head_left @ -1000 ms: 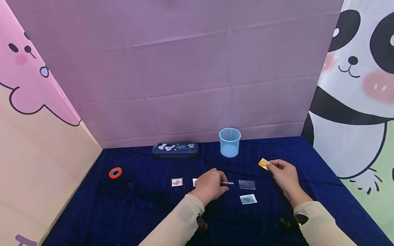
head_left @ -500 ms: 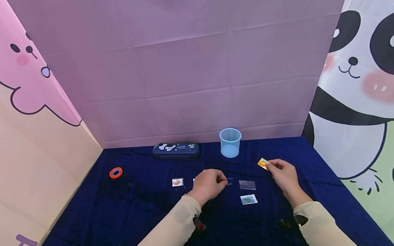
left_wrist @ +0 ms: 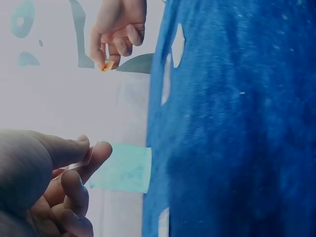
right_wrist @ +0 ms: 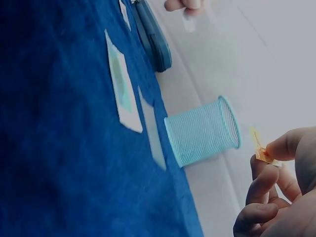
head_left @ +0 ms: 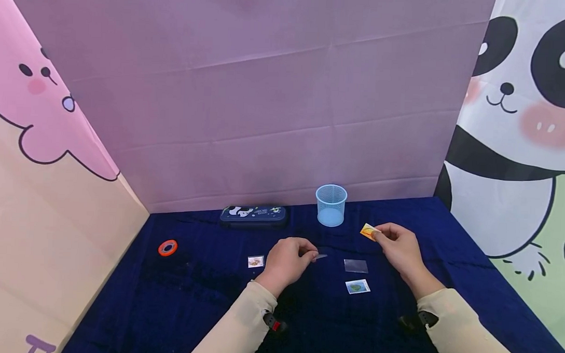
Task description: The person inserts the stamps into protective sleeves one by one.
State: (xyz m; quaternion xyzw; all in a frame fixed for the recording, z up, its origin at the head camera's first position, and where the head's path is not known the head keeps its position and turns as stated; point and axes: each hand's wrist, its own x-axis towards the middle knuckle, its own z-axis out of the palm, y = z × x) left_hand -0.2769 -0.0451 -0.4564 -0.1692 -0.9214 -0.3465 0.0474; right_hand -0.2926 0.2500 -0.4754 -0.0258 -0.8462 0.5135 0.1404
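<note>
Two hands work over a worktop (head_left: 203, 309) spread with dark blue cloth. In the head view, the left hand (head_left: 286, 265) pinches a small clear sheet (head_left: 321, 256) at its three o'clock side. Farther along at three o'clock, the right hand (head_left: 401, 253) has its fingers clamped on a yellow card (head_left: 368, 231), which points to ten o'clock. Between the hands a flat clear sheet (head_left: 356, 266) lies on the cloth, a blue-green card (head_left: 357, 286) just beside it at six o'clock. At nine o'clock from the left hand are a white-edged card (head_left: 255, 262), near, and an orange ring (head_left: 168, 248), well apart. A blue case (head_left: 253, 215) lies at eleven, a light blue mesh cup (head_left: 331, 205) at one.

The left wrist view, turned sideways, shows the left thumb and a finger pressed on the small clear sheet; the right hand appears at one o'clock.

In the right wrist view, the right hand fills four o'clock, thumb against the yellow card; the left fingertips show just past twelve.
</note>
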